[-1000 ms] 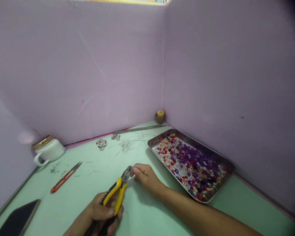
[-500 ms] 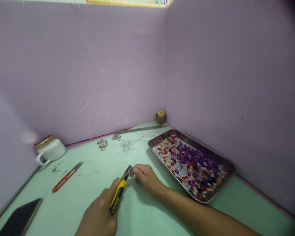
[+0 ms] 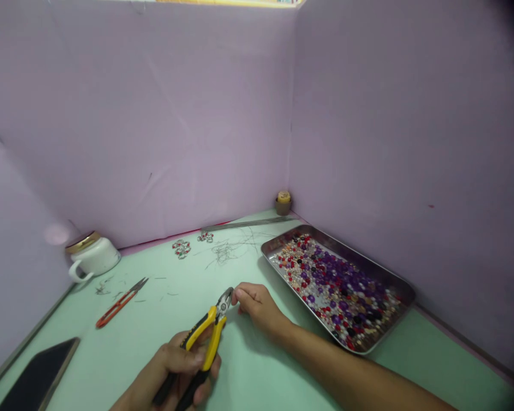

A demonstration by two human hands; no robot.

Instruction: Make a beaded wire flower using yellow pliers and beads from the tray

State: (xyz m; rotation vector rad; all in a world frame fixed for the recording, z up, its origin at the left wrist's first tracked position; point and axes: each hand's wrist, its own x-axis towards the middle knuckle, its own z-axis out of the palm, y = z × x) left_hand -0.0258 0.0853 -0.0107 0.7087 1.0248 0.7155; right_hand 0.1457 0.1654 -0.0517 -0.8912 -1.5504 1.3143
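My left hand (image 3: 186, 365) is wrapped round the yellow and black handles of the pliers (image 3: 214, 337), which are spread apart. The plier jaws meet the fingertips of my right hand (image 3: 259, 308). Those fingers are pinched together on something too small to make out. To the right of my right hand lies a metal tray (image 3: 297, 291) of red, purple, black, white and gold beads (image 3: 338, 274). Beyond the hands are two small clusters of beaded wire (image 3: 181, 248) and a loose tangle of thin wire (image 3: 223, 251).
Red-handled snips (image 3: 120, 303) and wire scraps (image 3: 103, 287) lie at the left. A white lidded mug (image 3: 96, 257) stands behind them, and a dark phone (image 3: 38, 377) lies nearest. Long wires (image 3: 251, 222) and a small pot (image 3: 283, 204) are at the back wall.
My left hand has turned and the plier handles have spread apart. The thin wire seen at the jaws before no longer shows. The view has shifted slightly, and my right hand stays pinched by the jaws.
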